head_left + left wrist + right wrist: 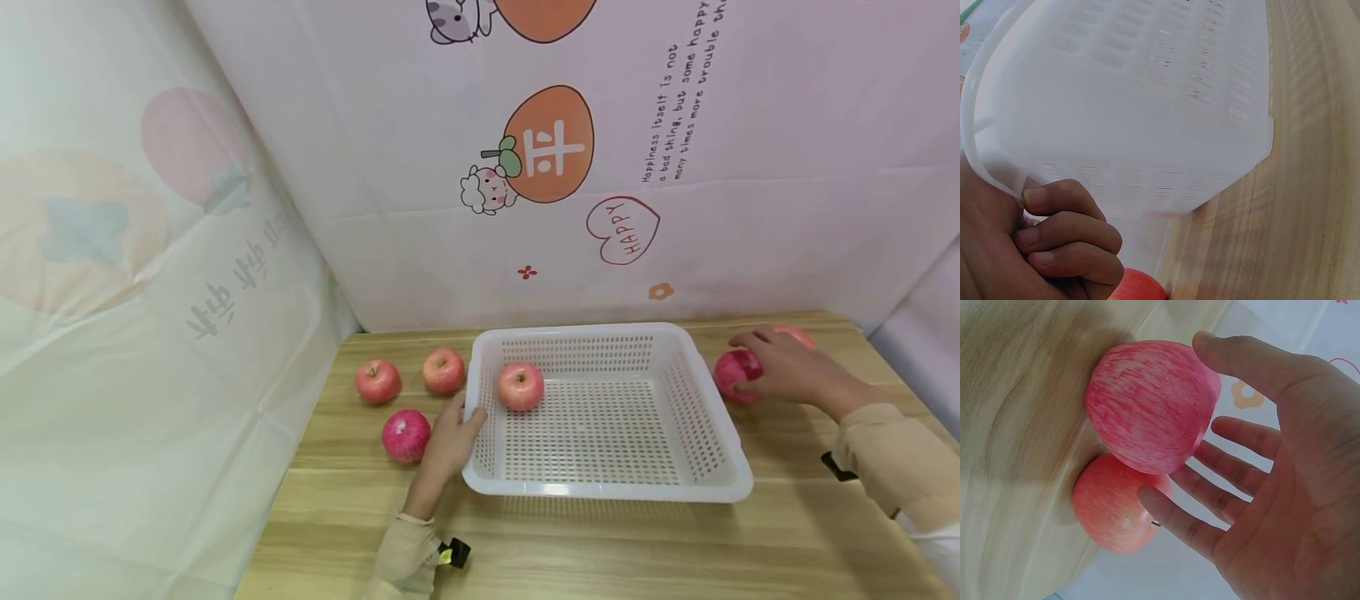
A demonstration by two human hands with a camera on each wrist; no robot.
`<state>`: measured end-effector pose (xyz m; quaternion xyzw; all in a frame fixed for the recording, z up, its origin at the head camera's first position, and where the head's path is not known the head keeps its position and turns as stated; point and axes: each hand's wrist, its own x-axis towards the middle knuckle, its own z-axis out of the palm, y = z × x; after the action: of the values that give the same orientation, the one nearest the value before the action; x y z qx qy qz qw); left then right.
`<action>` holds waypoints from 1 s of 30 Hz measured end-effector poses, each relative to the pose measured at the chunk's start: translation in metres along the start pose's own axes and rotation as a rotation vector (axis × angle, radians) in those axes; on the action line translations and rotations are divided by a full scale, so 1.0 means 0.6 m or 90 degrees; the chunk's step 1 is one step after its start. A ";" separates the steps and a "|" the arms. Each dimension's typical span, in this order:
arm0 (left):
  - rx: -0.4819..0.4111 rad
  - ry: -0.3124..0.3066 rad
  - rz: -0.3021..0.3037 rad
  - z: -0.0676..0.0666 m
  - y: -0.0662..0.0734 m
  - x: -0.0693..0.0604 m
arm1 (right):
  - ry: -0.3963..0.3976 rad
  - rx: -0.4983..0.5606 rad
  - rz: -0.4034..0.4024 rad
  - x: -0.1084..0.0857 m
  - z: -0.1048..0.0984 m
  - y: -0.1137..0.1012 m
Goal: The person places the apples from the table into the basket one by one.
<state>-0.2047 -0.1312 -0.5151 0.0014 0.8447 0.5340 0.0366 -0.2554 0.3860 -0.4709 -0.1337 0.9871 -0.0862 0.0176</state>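
Observation:
My left hand (452,437) grips the left rim of a white plastic basket (600,489), its fingers (1072,234) curled under the edge in the left wrist view. One red apple (521,387) lies inside the basket near its left end. To the basket's right, my right hand (791,371) is spread over a deep pink apple (735,372), thumb and fingertips close to its skin. The right wrist view shows this pink apple (1150,406) on the wood beside a lighter red apple (1119,503). Whether the fingers press on the pink apple I cannot tell.
Left of the basket on the wooden table (337,500) sit two red apples (378,382) and a deep pink apple (407,435), the latter close to my left hand. A printed white cloth (420,250) hangs behind the table, and another covers the left side.

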 end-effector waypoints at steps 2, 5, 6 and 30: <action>-0.001 0.000 0.001 0.000 0.001 -0.001 | -0.002 0.004 0.002 0.001 0.002 0.001; -0.002 0.002 0.004 0.000 0.002 -0.001 | 0.001 0.005 0.001 0.002 0.004 0.002; -0.002 0.002 0.004 0.000 0.002 -0.002 | 0.001 0.005 0.001 0.002 0.005 0.003; -0.004 0.007 0.002 0.002 0.004 -0.004 | -0.013 0.001 -0.009 0.010 0.022 0.013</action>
<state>-0.2024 -0.1294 -0.5132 -0.0005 0.8431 0.5369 0.0308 -0.2626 0.3894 -0.4854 -0.1414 0.9859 -0.0856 0.0269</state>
